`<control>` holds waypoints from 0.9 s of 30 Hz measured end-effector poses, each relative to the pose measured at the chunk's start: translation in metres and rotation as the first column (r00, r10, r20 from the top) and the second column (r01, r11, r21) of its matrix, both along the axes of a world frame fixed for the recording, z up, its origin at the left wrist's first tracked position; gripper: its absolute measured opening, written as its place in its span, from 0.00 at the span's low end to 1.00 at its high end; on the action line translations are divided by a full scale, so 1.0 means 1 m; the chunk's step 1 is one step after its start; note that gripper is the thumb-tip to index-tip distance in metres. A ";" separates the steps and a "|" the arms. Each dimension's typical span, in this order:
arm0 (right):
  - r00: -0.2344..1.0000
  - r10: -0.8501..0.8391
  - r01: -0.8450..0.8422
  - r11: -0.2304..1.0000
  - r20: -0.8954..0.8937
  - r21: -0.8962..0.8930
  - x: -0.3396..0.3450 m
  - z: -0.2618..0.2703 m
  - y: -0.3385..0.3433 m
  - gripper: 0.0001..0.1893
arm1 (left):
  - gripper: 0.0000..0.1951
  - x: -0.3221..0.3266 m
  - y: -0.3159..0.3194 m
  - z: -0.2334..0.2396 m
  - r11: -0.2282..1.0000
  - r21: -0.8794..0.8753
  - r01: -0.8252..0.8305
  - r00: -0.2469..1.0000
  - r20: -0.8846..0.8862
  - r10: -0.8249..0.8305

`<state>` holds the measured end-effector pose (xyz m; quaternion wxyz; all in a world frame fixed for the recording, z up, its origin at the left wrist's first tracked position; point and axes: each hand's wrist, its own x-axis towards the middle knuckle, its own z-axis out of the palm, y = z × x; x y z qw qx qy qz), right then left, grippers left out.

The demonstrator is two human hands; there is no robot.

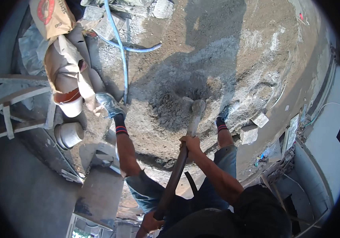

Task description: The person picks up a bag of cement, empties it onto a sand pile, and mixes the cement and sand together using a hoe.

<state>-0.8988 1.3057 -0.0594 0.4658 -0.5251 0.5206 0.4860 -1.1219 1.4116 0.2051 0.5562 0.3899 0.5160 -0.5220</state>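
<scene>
A long-handled tool (176,169), its head resting at a heap of loose sand or cement mix (170,110), slants up from the bottom of the view. Around the dark lower part of its handle closes my left hand (151,222), near the bottom edge. My right hand (191,143) grips the handle higher up, just below its pale, mortar-coated part. The tool's blade is not clearly visible; grey material surrounds its tip. One shoe stands on either side of the heap.
At the left are an opened paper cement sack (66,65), a white bucket (71,105), stacked grey buckets (72,134) and a wooden ladder-like frame (8,110). A blue hose (119,38) lies above. Concrete blocks (248,134) sit at the right.
</scene>
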 end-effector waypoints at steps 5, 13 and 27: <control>0.962 0.011 -0.029 0.998 0.271 0.061 0.050 0.058 0.014 0.08 | 0.21 -0.028 -0.020 -0.007 0.979 0.181 0.095 0.988 0.105 -0.115; 0.909 0.027 -0.122 0.971 0.417 0.203 0.224 -0.128 0.086 0.06 | 0.17 0.123 0.017 -0.225 0.854 0.520 -0.031 0.850 0.463 -0.251; 0.969 0.177 -0.186 0.982 0.175 0.039 0.050 0.036 0.014 0.08 | 0.23 0.032 -0.061 -0.011 0.961 0.263 0.084 0.981 0.149 -0.127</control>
